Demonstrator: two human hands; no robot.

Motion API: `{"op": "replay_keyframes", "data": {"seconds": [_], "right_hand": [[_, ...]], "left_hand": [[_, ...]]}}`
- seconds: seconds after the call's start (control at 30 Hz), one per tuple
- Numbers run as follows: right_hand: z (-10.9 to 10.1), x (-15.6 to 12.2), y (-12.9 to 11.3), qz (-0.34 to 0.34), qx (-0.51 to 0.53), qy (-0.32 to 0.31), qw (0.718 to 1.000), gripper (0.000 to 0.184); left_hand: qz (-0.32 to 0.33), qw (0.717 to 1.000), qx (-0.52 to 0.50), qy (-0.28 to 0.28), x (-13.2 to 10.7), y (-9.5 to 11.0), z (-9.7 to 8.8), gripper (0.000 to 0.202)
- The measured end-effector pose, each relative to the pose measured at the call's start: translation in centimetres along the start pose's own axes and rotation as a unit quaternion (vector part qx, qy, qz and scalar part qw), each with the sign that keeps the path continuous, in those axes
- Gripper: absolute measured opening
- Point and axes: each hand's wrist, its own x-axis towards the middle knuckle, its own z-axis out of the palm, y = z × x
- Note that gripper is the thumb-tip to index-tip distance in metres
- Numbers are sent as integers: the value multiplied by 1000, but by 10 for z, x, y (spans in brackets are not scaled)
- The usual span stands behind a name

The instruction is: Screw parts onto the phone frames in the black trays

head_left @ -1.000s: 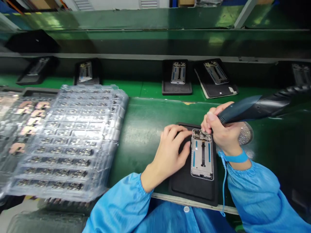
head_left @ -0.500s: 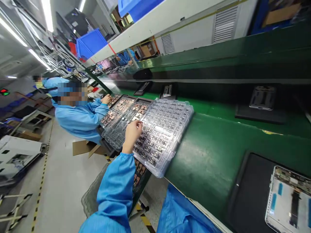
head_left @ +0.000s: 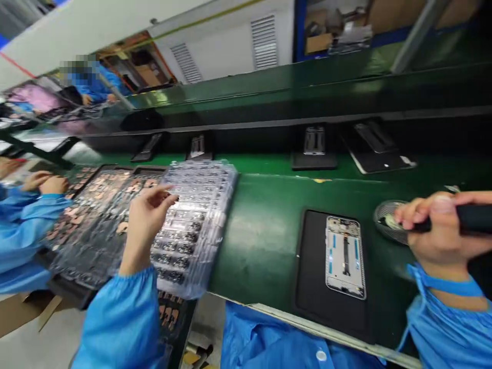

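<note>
Right hand grips the driver, left hand open above the tray

Head view: the right hand wraps closed around a dark electric screwdriver, its tip at a round metal mesh dish on the green workbench. A blue wrist strap circles that wrist. The left hand is open, fingers spread, close over a clear plastic tray; contact is hard to tell. A phone frame lies flat on a black mat, apart from both hands. A co-worker's hands rest at far left, by copper-coloured parts. A steady grip and a squared frame suit this work.
</note>
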Motion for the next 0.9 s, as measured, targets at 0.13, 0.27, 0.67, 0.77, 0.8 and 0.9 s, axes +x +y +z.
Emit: {"op": "replay_keyframes", "data": {"seconds": [0.13,0.27,0.67,0.77,0.8,0.9], "right_hand": [[1,-1,5,-76,2,-79,994,68],[4,-9,3,-80,5,-96,992,59],[5,-9,9,-112,-24,-115,987,46],[4,-8,10,-112,-24,-118,986,45],[4,-8,10,-112,-26,-117,986,46],[5,-9,8,-114,-34,-114,986,50]], "left_hand": [[164,955,-139,-204,-92,53,77,16],[280,885,-146,-342,-184,116,158,12],[350,861,-103,-355,-240,127,214,9],[363,871,-114,-310,-248,123,216,9],[368,876,-114,-289,-250,123,216,9],[379,887,-112,-238,-254,121,216,9]]}}
